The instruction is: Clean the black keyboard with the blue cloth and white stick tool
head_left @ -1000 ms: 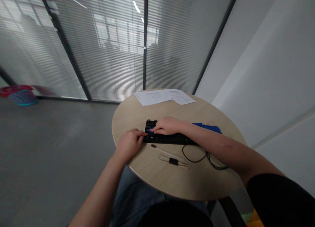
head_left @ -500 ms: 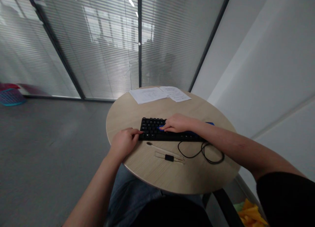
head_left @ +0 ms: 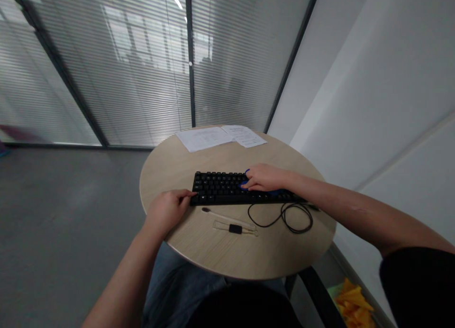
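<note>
A black keyboard lies on a round wooden table. At its left end, my left hand grips the edge, with thumb and fingers closed on the corner. My right hand is closed on a blue cloth and presses it onto the keys right of the middle. The hand and forearm hide much of the cloth and the keyboard's right part. In front of the keyboard lies a thin white brush with a dark head. Beside it is a thin pale item with a black block.
A coiled black cable rests on the table in front of the keyboard's right half. Printed paper sheets lie at the far edge. A glass partition with blinds stands behind, a white wall to the right. Orange material shows at lower right.
My right hand has slid right along the keys with the blue cloth. My left hand stays on the keyboard's left end. The whole view has shifted slightly.
</note>
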### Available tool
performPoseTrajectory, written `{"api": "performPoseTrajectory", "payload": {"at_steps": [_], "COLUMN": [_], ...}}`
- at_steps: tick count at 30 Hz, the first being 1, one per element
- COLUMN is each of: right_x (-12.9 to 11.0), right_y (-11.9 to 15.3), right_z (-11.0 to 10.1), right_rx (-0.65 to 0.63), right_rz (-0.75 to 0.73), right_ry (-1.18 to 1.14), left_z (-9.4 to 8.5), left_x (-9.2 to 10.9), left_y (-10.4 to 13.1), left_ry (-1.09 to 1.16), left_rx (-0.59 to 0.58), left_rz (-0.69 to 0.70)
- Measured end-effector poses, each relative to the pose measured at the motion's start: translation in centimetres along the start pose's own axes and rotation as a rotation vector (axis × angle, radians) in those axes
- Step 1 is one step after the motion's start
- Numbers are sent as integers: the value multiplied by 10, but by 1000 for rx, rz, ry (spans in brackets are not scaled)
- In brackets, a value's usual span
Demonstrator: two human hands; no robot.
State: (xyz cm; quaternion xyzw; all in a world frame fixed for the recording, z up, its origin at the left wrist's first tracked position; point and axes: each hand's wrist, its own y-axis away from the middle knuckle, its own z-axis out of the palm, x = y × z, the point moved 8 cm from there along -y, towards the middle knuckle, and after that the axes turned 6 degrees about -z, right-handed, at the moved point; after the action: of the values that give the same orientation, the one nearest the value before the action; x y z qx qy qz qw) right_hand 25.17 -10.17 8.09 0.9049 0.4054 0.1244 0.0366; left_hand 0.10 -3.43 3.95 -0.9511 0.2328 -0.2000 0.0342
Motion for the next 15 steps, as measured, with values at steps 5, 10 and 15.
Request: {"api": "performPoseTrajectory", "payload": {"at_steps": [5,10,15], "right_x": [2,6,10], "right_y": [15,28,44], "right_z": [0,3,6], "right_rx": [2,12,27], "right_rz": [27,49,74], "right_ry": [15,10,-19], "left_z": [-1,-3,-4], "left_x": [-1,0,0], "left_y": [-1,-1,-1], "left_ry": [-23,-34,-26], "left_rx": [-3,4,0], "left_rz": [-21,-13,-19]}}
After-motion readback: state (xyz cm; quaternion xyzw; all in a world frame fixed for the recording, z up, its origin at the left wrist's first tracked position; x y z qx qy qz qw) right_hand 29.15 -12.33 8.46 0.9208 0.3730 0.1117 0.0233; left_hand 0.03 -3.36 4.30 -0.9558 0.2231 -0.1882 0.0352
